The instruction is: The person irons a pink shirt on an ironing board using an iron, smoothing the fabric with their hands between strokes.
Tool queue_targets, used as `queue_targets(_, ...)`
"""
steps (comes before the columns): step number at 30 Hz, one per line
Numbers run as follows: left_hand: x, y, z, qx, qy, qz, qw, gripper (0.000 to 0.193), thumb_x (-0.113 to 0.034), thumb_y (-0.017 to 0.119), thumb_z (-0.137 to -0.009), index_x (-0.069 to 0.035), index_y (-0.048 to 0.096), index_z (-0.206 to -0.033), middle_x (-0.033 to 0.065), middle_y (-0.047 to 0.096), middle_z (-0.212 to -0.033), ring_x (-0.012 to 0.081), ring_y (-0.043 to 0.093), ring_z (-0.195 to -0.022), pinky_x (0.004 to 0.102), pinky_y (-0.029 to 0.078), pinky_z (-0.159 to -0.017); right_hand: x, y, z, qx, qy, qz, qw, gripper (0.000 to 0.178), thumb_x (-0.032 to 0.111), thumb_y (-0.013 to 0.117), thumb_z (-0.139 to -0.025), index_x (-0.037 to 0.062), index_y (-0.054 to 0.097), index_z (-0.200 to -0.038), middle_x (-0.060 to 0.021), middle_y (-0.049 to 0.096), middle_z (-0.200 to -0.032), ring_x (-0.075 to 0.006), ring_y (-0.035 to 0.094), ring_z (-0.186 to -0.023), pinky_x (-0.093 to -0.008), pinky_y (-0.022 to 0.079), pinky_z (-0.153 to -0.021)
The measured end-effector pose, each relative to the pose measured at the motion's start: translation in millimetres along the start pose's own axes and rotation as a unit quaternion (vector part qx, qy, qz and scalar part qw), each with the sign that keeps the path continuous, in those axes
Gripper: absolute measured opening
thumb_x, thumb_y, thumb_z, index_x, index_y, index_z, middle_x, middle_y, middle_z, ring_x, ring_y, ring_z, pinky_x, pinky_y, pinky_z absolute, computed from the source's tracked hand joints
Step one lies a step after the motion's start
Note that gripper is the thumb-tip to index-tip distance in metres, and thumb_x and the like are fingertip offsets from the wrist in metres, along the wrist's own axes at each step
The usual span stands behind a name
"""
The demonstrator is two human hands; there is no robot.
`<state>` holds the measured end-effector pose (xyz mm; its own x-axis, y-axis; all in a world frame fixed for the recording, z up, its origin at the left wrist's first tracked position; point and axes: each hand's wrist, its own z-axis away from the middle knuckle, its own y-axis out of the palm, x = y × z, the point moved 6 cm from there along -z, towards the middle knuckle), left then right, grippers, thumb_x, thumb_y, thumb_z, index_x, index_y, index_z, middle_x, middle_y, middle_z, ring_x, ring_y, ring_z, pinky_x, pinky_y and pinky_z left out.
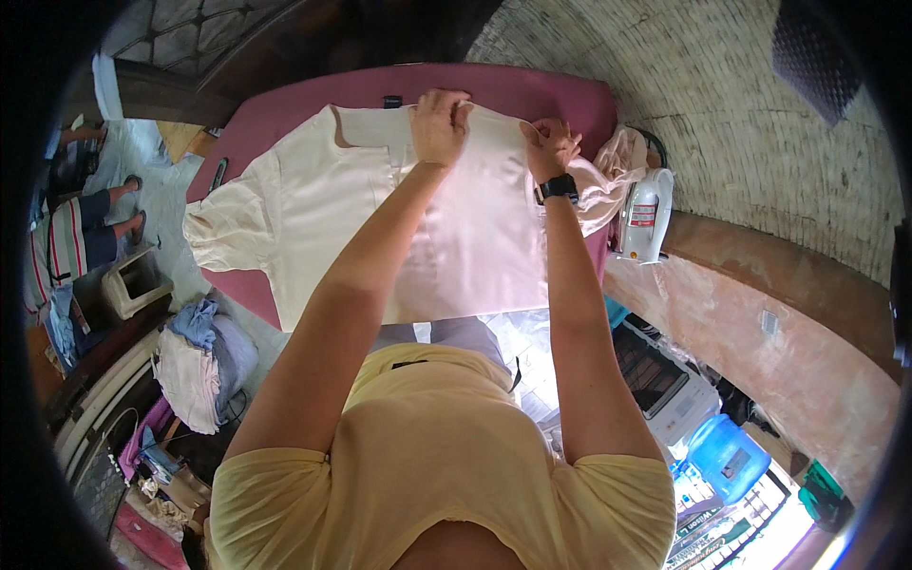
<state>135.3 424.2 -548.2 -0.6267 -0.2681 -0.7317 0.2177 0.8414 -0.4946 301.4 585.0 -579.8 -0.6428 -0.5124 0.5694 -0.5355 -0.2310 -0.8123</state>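
Shirt [484,242]'s spread across the ironing board [587,97], with the left hand [440,128] and right hand [553,152] both on its far side. Iron [648,217]'s at the right end, just past the sleeve [608,180]. Wall [655,95]'s behind and right. Clothes pile [195,370]'s off to the near left, water jug [730,459] near right.

A dark tag [392,102] on the cream blouse [323,218] and red label [643,217] on the white iron [656,193] are illegible; pale lettering [700,521] marks dark strips [705,536].
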Motion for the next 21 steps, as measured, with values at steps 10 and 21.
queue_targets(10, -50, 14, 39, 0.207, 0.195, -0.05, 0.957, 0.033, -0.015, 0.06, -0.087, -0.005, 0.057, -0.118, 0.0107, 0.051, -0.127, 0.0314, 0.045, -0.12, 0.0454, 0.035, -0.103, 61, -3, 44, -0.042, -0.166, 0.062, 0.983, 0.023, 0.019, 0.059, -0.09, 0.0147, 0.064, -0.112, -0.0073, 0.056, -0.122, -0.0315, 0.051, -0.109, -0.0483, 0.038, -0.096)
queue_targets(21, -64, 43, 61, 0.312, 0.224, -0.166, 0.908, 0.069, -0.049, 0.045, -0.095, -0.009, 0.029, -0.149, 0.0062, 0.028, -0.155, 0.0284, 0.021, -0.144, 0.047, 0.019, -0.117, -114, -201, 40, -0.216, 0.131, 0.393, 0.884, 0.064, 0.059, 0.046, -0.093, -0.0006, 0.06, -0.111, -0.0259, 0.056, -0.107, -0.0429, 0.052, -0.101, -0.0539, 0.044, -0.08)
